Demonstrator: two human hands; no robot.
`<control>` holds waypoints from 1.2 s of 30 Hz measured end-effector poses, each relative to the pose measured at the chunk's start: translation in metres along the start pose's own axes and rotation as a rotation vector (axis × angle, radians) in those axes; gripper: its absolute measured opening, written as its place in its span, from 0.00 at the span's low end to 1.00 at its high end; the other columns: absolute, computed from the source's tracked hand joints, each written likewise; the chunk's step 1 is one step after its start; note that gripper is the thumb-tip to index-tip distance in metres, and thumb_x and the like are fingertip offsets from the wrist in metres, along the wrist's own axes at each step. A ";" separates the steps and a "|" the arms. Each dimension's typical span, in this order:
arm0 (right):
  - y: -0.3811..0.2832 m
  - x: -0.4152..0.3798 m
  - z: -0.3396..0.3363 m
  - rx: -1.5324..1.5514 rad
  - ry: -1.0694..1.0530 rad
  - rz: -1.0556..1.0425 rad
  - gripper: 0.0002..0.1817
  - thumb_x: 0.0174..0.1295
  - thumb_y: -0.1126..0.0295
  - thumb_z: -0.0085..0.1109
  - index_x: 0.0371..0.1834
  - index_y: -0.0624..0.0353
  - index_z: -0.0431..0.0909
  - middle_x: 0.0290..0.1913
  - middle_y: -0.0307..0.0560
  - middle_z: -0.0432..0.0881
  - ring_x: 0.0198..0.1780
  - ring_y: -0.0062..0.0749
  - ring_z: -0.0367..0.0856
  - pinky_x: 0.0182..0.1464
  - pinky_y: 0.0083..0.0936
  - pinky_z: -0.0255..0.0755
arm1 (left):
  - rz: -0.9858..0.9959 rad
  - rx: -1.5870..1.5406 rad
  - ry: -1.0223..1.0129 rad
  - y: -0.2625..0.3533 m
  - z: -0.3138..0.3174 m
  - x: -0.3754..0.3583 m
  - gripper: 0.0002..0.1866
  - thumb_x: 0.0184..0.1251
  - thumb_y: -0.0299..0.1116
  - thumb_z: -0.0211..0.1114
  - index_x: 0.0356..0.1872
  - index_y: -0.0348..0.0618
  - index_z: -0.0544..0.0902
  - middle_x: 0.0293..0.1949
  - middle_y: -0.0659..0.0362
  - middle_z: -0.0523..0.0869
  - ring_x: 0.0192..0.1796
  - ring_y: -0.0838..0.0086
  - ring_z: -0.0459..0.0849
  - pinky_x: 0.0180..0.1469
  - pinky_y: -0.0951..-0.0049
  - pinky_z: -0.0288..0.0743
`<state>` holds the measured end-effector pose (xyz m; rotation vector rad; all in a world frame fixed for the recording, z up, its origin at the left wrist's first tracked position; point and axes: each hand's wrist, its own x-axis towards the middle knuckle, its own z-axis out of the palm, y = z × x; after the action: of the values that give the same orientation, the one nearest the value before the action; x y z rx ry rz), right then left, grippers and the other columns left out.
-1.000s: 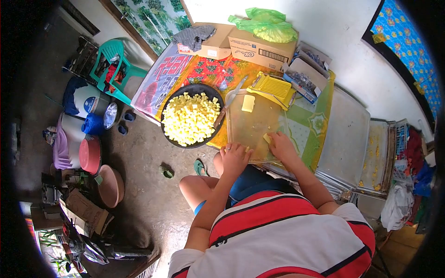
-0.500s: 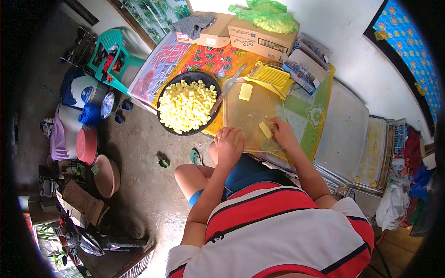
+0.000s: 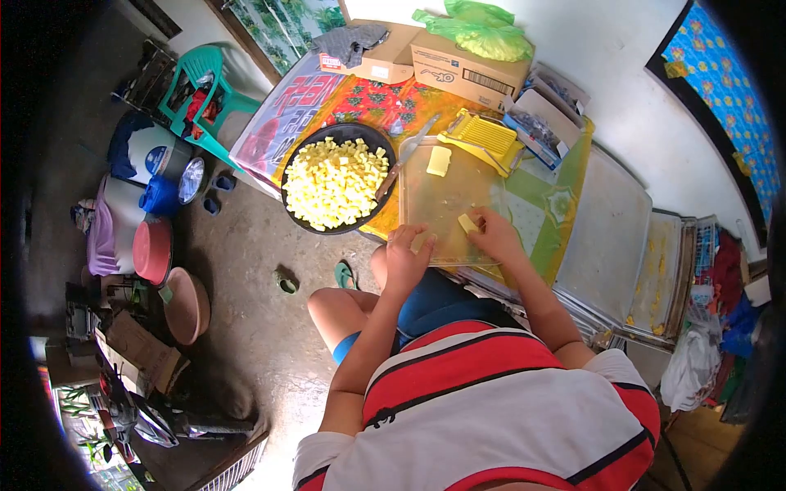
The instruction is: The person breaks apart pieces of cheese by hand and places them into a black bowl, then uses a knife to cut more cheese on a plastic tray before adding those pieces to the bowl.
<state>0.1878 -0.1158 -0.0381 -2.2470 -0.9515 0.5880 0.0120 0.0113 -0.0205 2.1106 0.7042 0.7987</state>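
My right hand (image 3: pixel 494 237) pinches a small pale yellow block (image 3: pixel 467 223) over the near right part of a translucent board (image 3: pixel 446 196). My left hand (image 3: pixel 407 258) rests on the board's near left edge, thumb and fingers apart. A second pale yellow slab (image 3: pixel 439 161) lies flat near the board's far end. Along the left edge of the board, a knife (image 3: pixel 407 155) with a brown handle reaches over the rim of a round black pan (image 3: pixel 288 200). Many pale yellow cubes (image 3: pixel 336 184) are heaped in that pan.
A yellow ridged tray (image 3: pixel 483 139) stands beyond the board, beside an open box of packets (image 3: pixel 536 127). Cardboard boxes (image 3: pixel 467 69) line the wall. Large metal trays (image 3: pixel 606 233) are at the right. Basins (image 3: pixel 187 307) and a green chair (image 3: pixel 205 102) stand at the left.
My right hand has moved slightly left and closed around the yellow block, which is now partly covered by the fingers. My left hand stays at the board's edge. The view has shifted slightly.
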 end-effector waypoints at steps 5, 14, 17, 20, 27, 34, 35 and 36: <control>0.002 0.003 -0.006 -0.004 -0.036 -0.064 0.27 0.47 0.67 0.64 0.54 0.59 0.73 0.43 0.56 0.78 0.46 0.50 0.78 0.48 0.37 0.72 | -0.100 -0.096 -0.027 -0.012 0.003 -0.002 0.10 0.57 0.33 0.67 0.37 0.40 0.83 0.36 0.53 0.84 0.42 0.61 0.80 0.47 0.66 0.72; 0.006 0.006 0.017 0.012 0.008 -0.100 0.24 0.46 0.71 0.63 0.51 0.61 0.74 0.46 0.57 0.75 0.49 0.52 0.76 0.51 0.38 0.71 | -0.174 -0.175 -0.097 -0.002 0.005 -0.003 0.08 0.58 0.32 0.66 0.34 0.38 0.83 0.34 0.52 0.84 0.41 0.61 0.80 0.46 0.67 0.72; -0.001 0.006 0.017 -0.002 0.024 -0.082 0.23 0.46 0.71 0.62 0.49 0.61 0.75 0.46 0.58 0.75 0.48 0.53 0.76 0.50 0.39 0.71 | -0.175 -0.217 -0.114 -0.015 0.012 -0.006 0.08 0.59 0.32 0.66 0.35 0.37 0.83 0.34 0.52 0.84 0.41 0.62 0.81 0.46 0.67 0.72; -0.002 0.008 0.018 0.008 0.029 -0.087 0.20 0.47 0.71 0.62 0.47 0.62 0.75 0.44 0.58 0.76 0.47 0.53 0.76 0.49 0.39 0.71 | -0.203 -0.180 -0.135 -0.010 0.008 -0.004 0.09 0.59 0.32 0.65 0.35 0.37 0.83 0.34 0.52 0.84 0.40 0.63 0.81 0.45 0.68 0.73; 0.000 0.016 0.021 0.460 -0.132 0.027 0.15 0.54 0.68 0.61 0.44 0.60 0.77 0.40 0.44 0.81 0.39 0.39 0.80 0.42 0.30 0.74 | -0.350 -0.258 -0.165 -0.002 -0.005 0.004 0.10 0.61 0.33 0.65 0.37 0.35 0.83 0.33 0.55 0.85 0.35 0.73 0.81 0.42 0.75 0.73; -0.034 0.015 -0.009 1.429 -0.521 0.292 0.16 0.64 0.65 0.56 0.54 0.56 0.73 0.38 0.36 0.79 0.36 0.20 0.78 0.36 0.24 0.76 | -0.503 -0.768 -0.188 0.005 -0.023 0.028 0.12 0.66 0.36 0.61 0.42 0.39 0.83 0.34 0.63 0.84 0.37 0.80 0.80 0.40 0.77 0.73; -0.041 0.014 -0.014 1.501 -0.571 0.282 0.18 0.65 0.66 0.54 0.57 0.57 0.71 0.38 0.37 0.79 0.36 0.20 0.78 0.35 0.22 0.75 | -0.511 -0.810 -0.185 0.008 -0.025 0.031 0.11 0.66 0.36 0.61 0.42 0.39 0.83 0.34 0.63 0.84 0.38 0.80 0.79 0.40 0.77 0.73; -0.050 0.013 -0.019 1.572 -0.621 0.271 0.19 0.66 0.67 0.52 0.59 0.58 0.68 0.38 0.37 0.79 0.36 0.21 0.78 0.33 0.20 0.75 | -0.519 -0.851 -0.183 0.010 -0.027 0.035 0.11 0.66 0.36 0.61 0.43 0.40 0.83 0.35 0.63 0.84 0.38 0.80 0.79 0.40 0.77 0.73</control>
<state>0.1839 -0.0855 0.0075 -0.7323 -0.1466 1.5024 0.0171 0.0420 0.0126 1.1427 0.6197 0.4757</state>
